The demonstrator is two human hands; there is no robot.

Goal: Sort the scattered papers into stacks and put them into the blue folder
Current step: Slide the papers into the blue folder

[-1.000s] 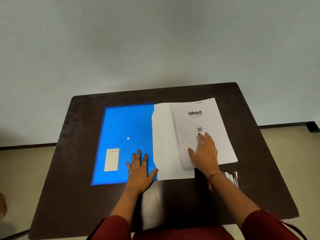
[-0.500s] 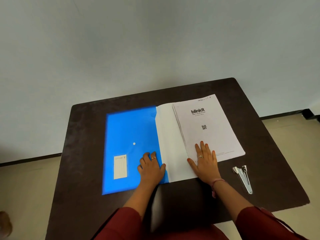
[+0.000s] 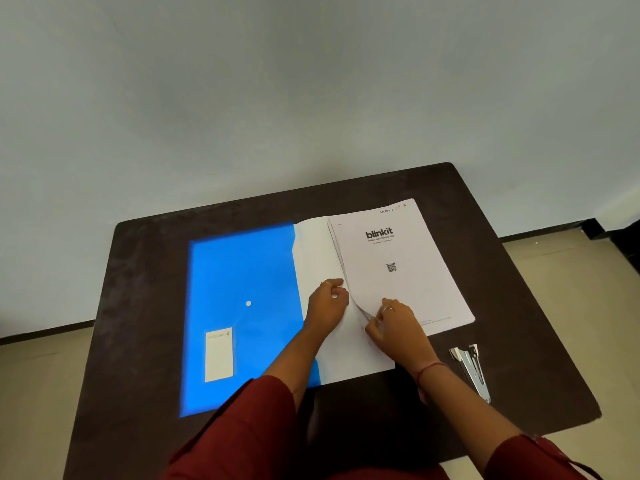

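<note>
A pale grey wall rises behind a dark brown rectangular table (image 3: 138,306), whose near edge is cut off by maroon sleeves. A flat blue plastic folder (image 3: 242,271) lies toward the table's left side, its white flap spread open beside a white stack of printed papers (image 3: 398,251) headed "blinkit". The left hand (image 3: 327,303), fingers curled, pinches the stack's left edge; the right hand (image 3: 394,327) grips its lifted near-left corner. What lies beneath the sheets is hidden. A silver metal stapler (image 3: 472,370) sits near the right edge.
</note>
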